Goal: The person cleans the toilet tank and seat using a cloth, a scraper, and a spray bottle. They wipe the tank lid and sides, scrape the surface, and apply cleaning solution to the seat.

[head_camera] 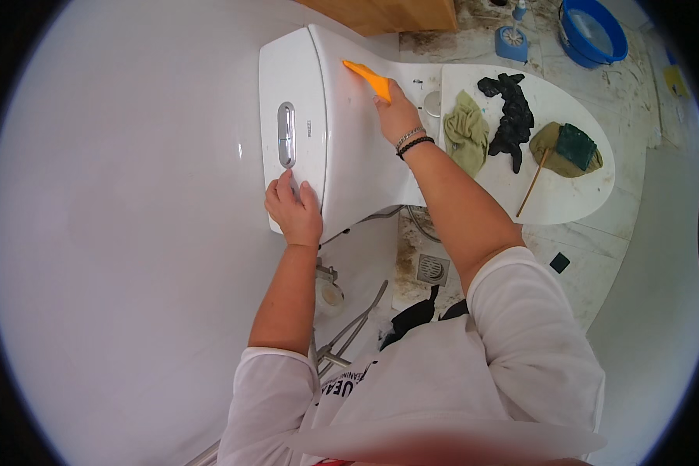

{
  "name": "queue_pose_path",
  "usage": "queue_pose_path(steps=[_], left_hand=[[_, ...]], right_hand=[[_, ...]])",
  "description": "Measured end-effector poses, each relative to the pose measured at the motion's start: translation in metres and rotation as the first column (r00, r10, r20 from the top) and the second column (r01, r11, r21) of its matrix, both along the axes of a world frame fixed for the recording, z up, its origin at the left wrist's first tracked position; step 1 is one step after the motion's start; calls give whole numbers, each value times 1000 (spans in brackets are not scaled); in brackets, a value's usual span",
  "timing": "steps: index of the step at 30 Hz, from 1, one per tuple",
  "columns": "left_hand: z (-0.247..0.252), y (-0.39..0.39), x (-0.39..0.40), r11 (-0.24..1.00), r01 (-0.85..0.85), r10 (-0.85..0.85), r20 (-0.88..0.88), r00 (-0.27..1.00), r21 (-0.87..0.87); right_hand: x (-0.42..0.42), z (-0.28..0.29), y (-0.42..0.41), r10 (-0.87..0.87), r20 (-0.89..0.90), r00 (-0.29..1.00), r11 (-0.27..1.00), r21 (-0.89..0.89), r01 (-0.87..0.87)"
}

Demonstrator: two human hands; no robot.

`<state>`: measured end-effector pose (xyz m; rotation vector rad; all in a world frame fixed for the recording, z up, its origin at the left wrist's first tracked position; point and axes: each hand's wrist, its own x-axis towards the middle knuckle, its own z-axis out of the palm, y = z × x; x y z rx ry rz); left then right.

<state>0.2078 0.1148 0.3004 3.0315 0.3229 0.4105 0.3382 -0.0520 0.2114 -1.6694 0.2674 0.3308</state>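
Note:
My right hand [398, 113] grips an orange plastic scraper-like tool [370, 79], whose far end is at the front face of the white toilet tank [361, 151]. My left hand [295, 208] rests on the tank lid [303, 76], its fingertips at the lower end of the chrome flush button [286, 135]; it holds nothing that I can see. On the closed toilet lid [559, 204] lie a light green cloth [467, 131], black gloves [511, 116], and an olive cloth [544, 148] with a dark green scouring pad [576, 147] on it. A thin wooden stick [533, 183] leans across that cloth's edge.
A blue bucket [622, 49] and a blue toilet brush holder [511, 45] stand on the stained tile floor beyond the toilet. A wooden cabinet [384, 14] is at the top. Near me are a floor drain [433, 269], a hose [420, 226] and a dark pad [560, 262].

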Motion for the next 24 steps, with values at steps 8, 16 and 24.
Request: queue_pose_path(steps=[8, 16, 24], left_hand=[[-2, 2, 0, 999, -5, 3, 33, 999, 38], [-1, 1, -1, 999, -13, 13, 15, 1000, 35], [-1, 1, -1, 1000, -3, 3, 17, 1000, 23]], right_hand=[[-6, 2, 4, -17, 24, 1000, 999, -39, 18], [-3, 8, 0, -3, -14, 1000, 998, -59, 2], [0, 10, 0, 12, -13, 1000, 998, -53, -13]])
